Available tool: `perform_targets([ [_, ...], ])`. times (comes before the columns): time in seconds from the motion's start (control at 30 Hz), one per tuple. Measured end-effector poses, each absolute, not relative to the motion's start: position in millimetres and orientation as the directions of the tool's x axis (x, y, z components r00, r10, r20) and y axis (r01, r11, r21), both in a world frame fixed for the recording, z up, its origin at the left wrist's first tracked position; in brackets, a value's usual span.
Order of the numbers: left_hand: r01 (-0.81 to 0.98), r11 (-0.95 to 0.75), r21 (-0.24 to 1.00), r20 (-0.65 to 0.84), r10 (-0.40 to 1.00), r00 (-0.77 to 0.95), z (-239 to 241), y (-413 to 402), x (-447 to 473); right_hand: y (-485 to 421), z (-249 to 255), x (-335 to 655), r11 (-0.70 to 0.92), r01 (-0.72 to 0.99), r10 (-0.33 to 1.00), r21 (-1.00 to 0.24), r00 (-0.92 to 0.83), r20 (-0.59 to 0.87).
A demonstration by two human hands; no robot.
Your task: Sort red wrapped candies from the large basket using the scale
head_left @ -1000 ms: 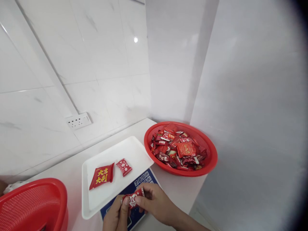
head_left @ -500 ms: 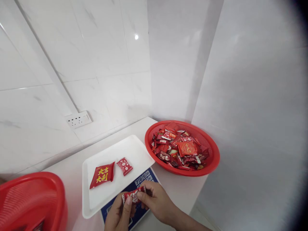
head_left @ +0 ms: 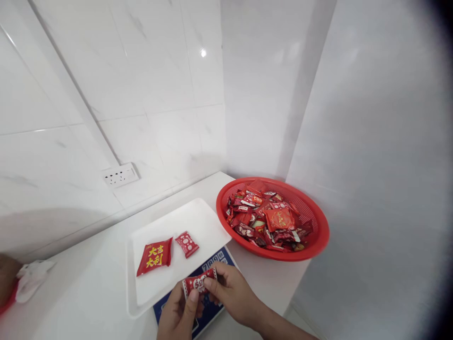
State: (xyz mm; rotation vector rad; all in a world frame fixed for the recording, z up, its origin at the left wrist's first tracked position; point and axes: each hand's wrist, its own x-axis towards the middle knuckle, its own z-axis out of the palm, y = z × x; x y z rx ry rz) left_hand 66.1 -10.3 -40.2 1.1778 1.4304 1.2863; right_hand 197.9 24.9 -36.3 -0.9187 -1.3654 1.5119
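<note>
A small red wrapped candy (head_left: 198, 283) printed "520" is pinched at its two ends between my hands. My left hand (head_left: 180, 307) closes on its left end, thumb on the front. My right hand (head_left: 233, 293) grips the right end between thumb and fingers. Both hands are above a blue digital scale (head_left: 212, 311), partly covering its keypad. On the scale's white tray (head_left: 208, 222) lie a larger red packet (head_left: 155, 256) with yellow characters and a smaller red packet (head_left: 187, 244) with pale dots.
A red perforated basket (head_left: 320, 236) heaped with red-wrapped sweets stands right of the tray, by the wall corner. White crumpled plastic (head_left: 33, 281) lies at the left edge, beside a blurred brown shape and something red. A socket strip (head_left: 121, 175) is on the tiled wall.
The red basket at the lower left has gone from its place, uncovering the table and the white plastic. The view has shifted slightly. My hands still hold the candy, its "520" now plainer.
</note>
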Motion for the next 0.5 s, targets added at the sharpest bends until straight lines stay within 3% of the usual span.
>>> perform_targets([
  [0.2,0.011,0.084,0.996,-0.079,0.966,-0.248,-40,-7,61,28,-36,198,-0.03,-0.125,0.931,-0.992,-0.365,0.018],
  [0.5,-0.11,0.127,0.986,-0.143,0.977,-0.158,-45,-6,50,30,-36,199,-0.076,-0.157,0.943,-0.985,-0.331,-0.02],
])
